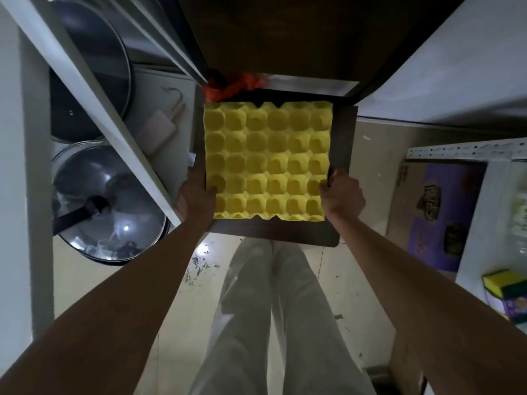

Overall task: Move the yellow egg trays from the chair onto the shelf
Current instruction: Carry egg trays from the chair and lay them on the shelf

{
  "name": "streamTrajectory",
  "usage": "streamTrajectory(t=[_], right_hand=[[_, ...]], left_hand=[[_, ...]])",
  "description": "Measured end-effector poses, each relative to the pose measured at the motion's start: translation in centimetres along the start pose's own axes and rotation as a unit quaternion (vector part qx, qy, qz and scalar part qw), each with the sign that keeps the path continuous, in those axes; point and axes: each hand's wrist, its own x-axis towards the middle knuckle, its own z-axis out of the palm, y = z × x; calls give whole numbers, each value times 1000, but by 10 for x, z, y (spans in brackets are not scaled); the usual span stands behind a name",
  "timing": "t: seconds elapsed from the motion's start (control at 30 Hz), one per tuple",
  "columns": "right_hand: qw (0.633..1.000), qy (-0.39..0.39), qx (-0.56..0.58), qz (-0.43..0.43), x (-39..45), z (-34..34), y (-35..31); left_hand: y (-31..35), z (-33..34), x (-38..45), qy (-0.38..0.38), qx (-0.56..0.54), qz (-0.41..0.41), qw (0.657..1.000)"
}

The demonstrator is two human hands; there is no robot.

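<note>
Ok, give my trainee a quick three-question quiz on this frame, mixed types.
1. True or false: both hands grip the egg trays.
2. Multiple choice: what do the trays rest on? A) the floor B) the chair C) a pot lid
3. Short answer: what colour is the crumpled bag at the far edge of the trays?

Key
1. True: the left hand holds the left edge and the right hand the right edge, thumbs on top.
2. B
3. Orange: the bag lies just beyond the trays.
</note>
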Motion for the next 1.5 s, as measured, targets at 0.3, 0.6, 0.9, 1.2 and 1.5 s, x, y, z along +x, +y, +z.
streamTrajectory(t=[0.3,0.6,0.9,1.2,1.5], right_hand=[[998,46,-37,-16,-2,-4,-6],[998,59,-33,-11,-20,-13,-16],[997,33,59,33,-79,-47,7],[935,117,206,264,-252,-90,119],[843,190,274,421,-465,-77,212]], left_hand=[[8,-3,0,37,77,-44,995],[11,-15,-9,51,44,-78,995],[25,-69,-63,57,38,-8,998],[87,-87,-145,-72,97,299,947],[89,-86,-302,-136,125,563,806]])
